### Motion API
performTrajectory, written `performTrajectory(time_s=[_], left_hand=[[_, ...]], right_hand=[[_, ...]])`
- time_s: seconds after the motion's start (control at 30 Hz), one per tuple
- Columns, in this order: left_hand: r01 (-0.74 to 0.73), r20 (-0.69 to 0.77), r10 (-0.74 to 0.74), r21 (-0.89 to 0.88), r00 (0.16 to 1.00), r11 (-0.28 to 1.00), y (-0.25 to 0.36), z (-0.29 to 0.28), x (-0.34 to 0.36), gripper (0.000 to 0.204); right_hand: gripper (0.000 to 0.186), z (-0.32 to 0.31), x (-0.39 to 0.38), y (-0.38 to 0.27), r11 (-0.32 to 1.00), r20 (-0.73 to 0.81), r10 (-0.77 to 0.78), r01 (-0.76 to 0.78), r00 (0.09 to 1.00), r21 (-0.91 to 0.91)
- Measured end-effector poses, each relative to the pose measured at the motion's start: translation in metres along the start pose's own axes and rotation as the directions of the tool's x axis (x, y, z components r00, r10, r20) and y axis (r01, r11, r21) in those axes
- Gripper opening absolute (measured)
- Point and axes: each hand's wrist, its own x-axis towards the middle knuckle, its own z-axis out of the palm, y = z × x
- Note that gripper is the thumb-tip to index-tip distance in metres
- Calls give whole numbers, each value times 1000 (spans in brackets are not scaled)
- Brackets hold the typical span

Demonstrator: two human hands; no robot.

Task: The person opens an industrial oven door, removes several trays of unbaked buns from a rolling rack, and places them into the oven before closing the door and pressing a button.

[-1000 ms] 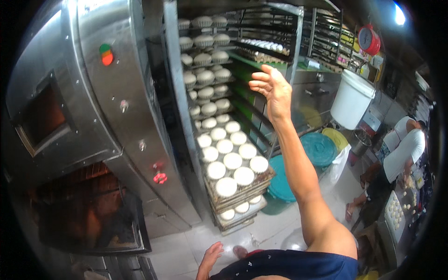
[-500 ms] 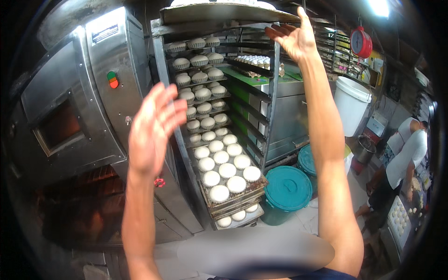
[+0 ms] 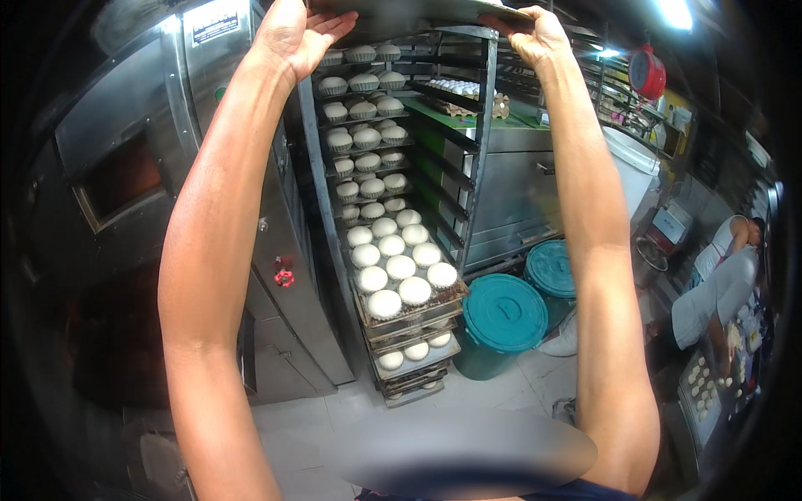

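Observation:
Both my arms are raised toward the top of a metal rack (image 3: 486, 100). My left hand (image 3: 302, 35) is at the left end of a dark metal tray (image 3: 409, 18), fingers under its edge. My right hand (image 3: 532, 37) grips the same tray's right end, fingertips curled beneath it. The tray's top is out of view. Below it, the rack holds several levels of pale rounded dough in fluted cups (image 3: 366, 138). Lower down, a pulled-out stack of trays (image 3: 393, 316) carries larger-looking white rounds (image 3: 401, 267).
A steel oven (image 3: 125, 108) with a red valve knob (image 3: 284, 275) stands left. Teal lidded bins (image 3: 505, 313), a white bucket (image 3: 626, 159) and a hanging red scale (image 3: 645, 71) are right. Behind is an egg tray (image 3: 464, 104). Two co-workers (image 3: 710, 292) bend over a counter at far right.
My left hand has risen from low down to the raised tray. My right hand has moved up to the tray's right end and closed on it.

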Motion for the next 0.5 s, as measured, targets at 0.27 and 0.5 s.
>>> performTrajectory(time_s=[0.27,0.5], left_hand=[[-167,32,169,-46,985,985,12,33,-41,27],[-223,59,220,65,974,973,33,68,-104,18]], right_hand=[[14,-52,-14,-9,999,-43,-26,27,999,24],[10,-92,-17,-11,157,256,269,-304,928,939]])
